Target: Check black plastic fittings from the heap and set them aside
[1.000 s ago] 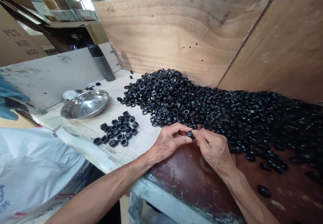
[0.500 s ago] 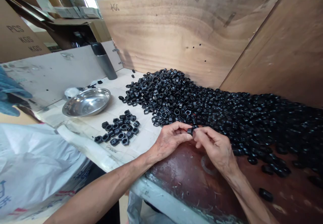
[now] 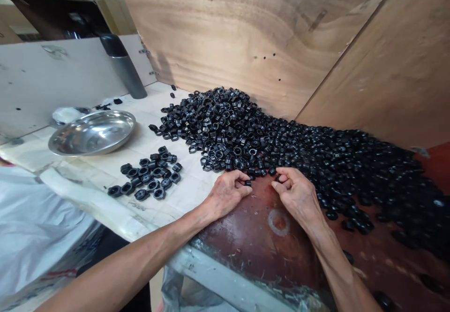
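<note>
The head view shows the left hand (image 3: 228,194), thumb and fingers closed in a pinch, gripping a small black part (image 3: 248,183) above the reddish-brown section of the surface (image 3: 242,241). The right hand (image 3: 297,194) is partly curled, thumb near the index finger, at the edge of the heap of black parts (image 3: 228,124); whether it grips a part cannot be determined. A small cluster of parts (image 3: 149,176) lies left of the heap, near a metal bowl (image 3: 93,133).
</note>
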Demonstrator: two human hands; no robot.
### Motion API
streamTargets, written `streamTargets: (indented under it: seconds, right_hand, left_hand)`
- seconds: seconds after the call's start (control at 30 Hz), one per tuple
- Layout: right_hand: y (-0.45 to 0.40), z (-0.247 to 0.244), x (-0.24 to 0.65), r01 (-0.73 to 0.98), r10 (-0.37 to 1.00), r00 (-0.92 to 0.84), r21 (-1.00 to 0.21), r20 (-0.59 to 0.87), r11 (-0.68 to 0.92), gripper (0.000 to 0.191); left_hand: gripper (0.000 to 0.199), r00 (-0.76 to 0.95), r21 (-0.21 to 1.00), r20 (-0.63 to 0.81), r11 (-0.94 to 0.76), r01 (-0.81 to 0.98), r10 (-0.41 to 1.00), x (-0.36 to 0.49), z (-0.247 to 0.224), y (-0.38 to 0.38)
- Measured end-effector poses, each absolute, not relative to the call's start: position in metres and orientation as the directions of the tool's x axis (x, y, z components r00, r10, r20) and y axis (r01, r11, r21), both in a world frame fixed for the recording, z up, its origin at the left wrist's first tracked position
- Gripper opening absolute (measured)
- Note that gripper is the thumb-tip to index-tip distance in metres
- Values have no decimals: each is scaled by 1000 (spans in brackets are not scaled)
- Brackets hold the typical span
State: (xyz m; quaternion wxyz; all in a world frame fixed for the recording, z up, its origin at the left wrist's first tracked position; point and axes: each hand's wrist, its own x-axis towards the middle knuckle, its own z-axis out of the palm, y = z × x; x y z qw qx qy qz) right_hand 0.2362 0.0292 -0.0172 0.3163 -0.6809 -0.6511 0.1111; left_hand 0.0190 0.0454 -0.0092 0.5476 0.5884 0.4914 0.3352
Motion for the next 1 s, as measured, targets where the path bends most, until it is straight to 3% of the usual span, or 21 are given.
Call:
streamTargets:
  seconds: [0.1,0.17,0.33,0.5,0.57,0.63,0.73,0.83,1.0]
  right_hand:
    - [30,-20,236,891,963,29,-443,266,95,47]
    - [30,-21,235,912,967,-25,-390,254,126,43]
    - [29,-19,231,901,961,-62,-398,270,170,21]
    - [29,-14,231,894,934,-57,-399,351,205,16]
    - [29,-11,230,846,920,45,-505,388,172,12]
    - [27,-10,227,701,938,133,-699,320,139,15]
    - [23,-7,220,421,978,88,-897,188,135,20]
    - [18,-3,212,308,985,22,-938,174,159,19]
    - [15,3,207,312,989,19,-941,147,134,26]
  left_hand:
    - [21,287,975,-147,90,204,947,19,-8,45]
    - [21,290,976,-151,95,197,945,19,-8,45]
    - [20,292,978,-152,100,184,944,20,-6,44]
    - [22,291,979,-175,134,156,941,20,-2,43]
    - [23,303,985,-164,137,108,939,21,-2,43]
    - [25,314,989,-149,147,30,938,21,-3,43]
    - [27,331,984,-116,155,-93,937,21,-3,42]
    - [28,345,976,-88,150,-157,934,21,0,42]
    - [27,342,962,-68,153,-228,937,20,3,42]
